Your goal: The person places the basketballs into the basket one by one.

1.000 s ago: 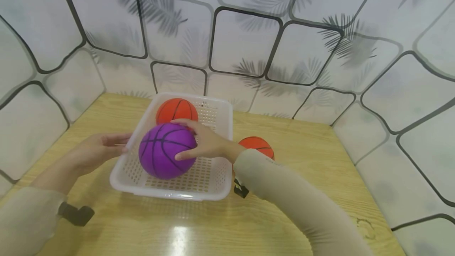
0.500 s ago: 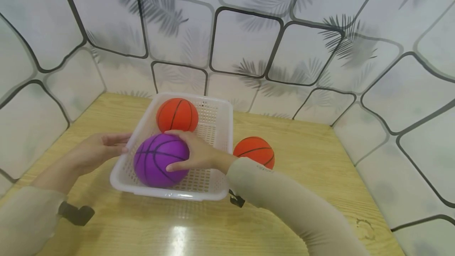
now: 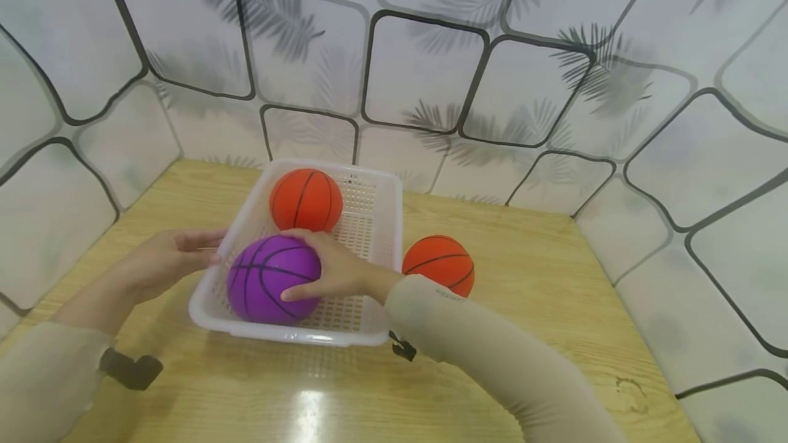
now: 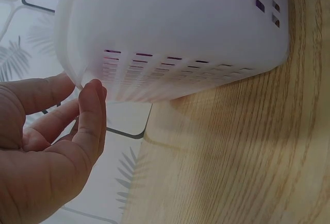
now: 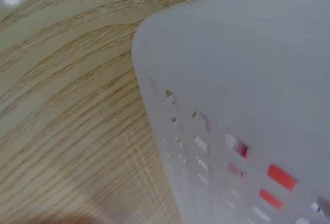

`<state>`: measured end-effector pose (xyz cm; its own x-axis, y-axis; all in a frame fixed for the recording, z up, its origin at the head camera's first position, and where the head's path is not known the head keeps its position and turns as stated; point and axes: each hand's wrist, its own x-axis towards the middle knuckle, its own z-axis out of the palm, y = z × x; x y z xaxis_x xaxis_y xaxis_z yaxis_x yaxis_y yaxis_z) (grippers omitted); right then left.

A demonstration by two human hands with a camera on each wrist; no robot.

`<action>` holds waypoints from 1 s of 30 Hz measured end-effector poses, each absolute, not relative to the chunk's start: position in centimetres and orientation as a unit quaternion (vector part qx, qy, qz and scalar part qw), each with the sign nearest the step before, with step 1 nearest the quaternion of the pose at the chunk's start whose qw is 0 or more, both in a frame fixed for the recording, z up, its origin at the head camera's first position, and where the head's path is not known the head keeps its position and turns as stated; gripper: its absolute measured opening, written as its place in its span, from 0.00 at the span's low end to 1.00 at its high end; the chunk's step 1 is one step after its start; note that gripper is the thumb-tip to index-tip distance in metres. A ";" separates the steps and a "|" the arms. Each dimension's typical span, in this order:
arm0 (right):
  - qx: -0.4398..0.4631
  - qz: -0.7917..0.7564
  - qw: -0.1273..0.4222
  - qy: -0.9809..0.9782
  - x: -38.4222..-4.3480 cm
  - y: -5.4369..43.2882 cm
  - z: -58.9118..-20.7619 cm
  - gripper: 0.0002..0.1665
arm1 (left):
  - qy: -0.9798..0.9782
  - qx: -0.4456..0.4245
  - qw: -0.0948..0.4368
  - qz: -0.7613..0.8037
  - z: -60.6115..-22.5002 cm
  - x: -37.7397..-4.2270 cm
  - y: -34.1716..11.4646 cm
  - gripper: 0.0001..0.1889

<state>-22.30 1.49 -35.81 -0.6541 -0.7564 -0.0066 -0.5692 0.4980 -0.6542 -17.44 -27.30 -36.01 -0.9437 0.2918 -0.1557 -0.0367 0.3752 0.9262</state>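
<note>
A purple toy basketball (image 3: 261, 286) sits low in the near left part of a white plastic basket (image 3: 289, 336). My right hand (image 3: 338, 266) grips this ball from its right side, thumb nearer me and fingers over the far side. At the basket's left rim is my left hand (image 3: 160, 262). The left wrist view shows that hand (image 4: 62, 126) pinching the rim between thumb and fingers. An orange-red toy basketball (image 3: 306, 200) lies behind the purple one, inside the basket. The right wrist view has only the basket's slotted wall (image 5: 232, 64) and wood, with the right hand hidden.
Another orange-red toy basketball (image 3: 438, 264) rests on the wooden table (image 3: 523, 279) just right of the basket, partly behind the right sleeve. Patterned walls (image 3: 425, 74) close off the back and both sides.
My right hand has lowered the purple basketball, moving it left and nearer me into the basket's front left corner. The left hand has stayed at the rim.
</note>
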 end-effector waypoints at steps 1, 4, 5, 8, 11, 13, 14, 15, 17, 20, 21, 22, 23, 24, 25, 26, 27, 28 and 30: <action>-0.388 -0.318 0.150 0.852 -22.3 1.5 -35.8 0.56 | 0.816 0.078 0.149 0.553 -36.0 -17.4 -27.3 0.33; -0.385 -0.320 0.154 0.852 -22.3 1.6 -35.9 0.56 | 0.817 0.078 0.147 0.552 -36.1 -17.4 -27.4 0.33; -0.385 -0.320 0.155 0.852 -22.3 1.6 -36.0 0.56 | 0.818 0.078 0.146 0.550 -36.2 -17.4 -27.4 0.33; -0.384 -0.322 0.158 0.851 -22.4 1.8 -36.1 0.57 | 0.823 0.079 0.143 0.544 -36.2 -17.3 -27.4 0.32; -0.384 -0.325 0.162 0.849 -22.4 1.9 -36.1 0.59 | 0.823 0.080 0.143 0.544 -36.3 -17.3 -27.3 0.32; -0.384 -0.328 0.163 0.848 -22.4 2.1 -35.9 0.59 | 0.823 0.081 0.143 0.544 -36.2 -17.2 -27.3 0.32; -0.384 -0.331 0.162 0.847 -22.5 2.2 -35.8 0.59 | 0.823 0.080 0.144 0.544 -36.2 -17.2 -27.3 0.32; -0.384 -0.332 0.160 0.847 -22.5 2.2 -35.7 0.59 | 0.823 0.080 0.143 0.544 -36.2 -17.2 -27.2 0.32; -0.385 -0.336 0.157 0.845 -22.7 2.4 -35.5 0.58 | 0.825 0.078 0.143 0.541 -36.1 -17.2 -27.2 0.33; -0.387 -0.347 0.152 0.841 -22.9 2.8 -34.9 0.57 | 0.827 0.077 0.143 0.538 -36.0 -17.2 -27.2 0.33; -0.389 -0.353 0.151 0.838 -23.0 2.9 -34.7 0.56 | 0.828 0.077 0.143 0.537 -36.0 -17.2 -27.2 0.33; -0.390 -0.359 0.149 0.835 -23.0 3.1 -34.5 0.56 | 0.830 0.075 0.142 0.534 -36.0 -17.2 -27.2 0.33; -0.390 -0.366 0.147 0.832 -23.1 3.3 -34.3 0.56 | 0.831 0.076 0.141 0.532 -35.9 -17.2 -27.2 0.33; -0.389 -0.373 0.144 0.830 -23.2 3.4 -34.0 0.55 | 0.831 0.078 0.141 0.532 -35.9 -17.2 -27.2 0.33; -0.387 -0.383 0.141 0.827 -23.3 3.6 -33.7 0.54 | 0.831 0.078 0.139 0.532 -35.9 -17.2 -27.2 0.33; -0.384 -0.395 0.138 0.823 -23.3 3.8 -33.5 0.53 | 0.831 0.080 0.139 0.533 -35.9 -17.3 -27.3 0.33; -0.381 -0.404 0.132 0.821 -23.5 4.0 -33.3 0.52 | 0.831 0.081 0.137 0.533 -35.9 -17.3 -27.3 0.33; -0.377 -0.415 0.127 0.818 -23.5 4.2 -33.0 0.51 | 0.830 0.081 0.136 0.535 -36.0 -17.3 -27.3 0.32; -0.374 -0.437 0.115 0.810 -23.8 4.7 -32.7 0.48 | 0.823 0.084 0.138 0.544 -36.0 -17.3 -27.4 0.32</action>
<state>-23.76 4.66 -32.65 -0.6938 -0.7065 0.1399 -0.5053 0.3390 -0.7936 -17.32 -27.38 -35.96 -0.9480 0.2885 -0.1347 -0.0107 0.3941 0.9190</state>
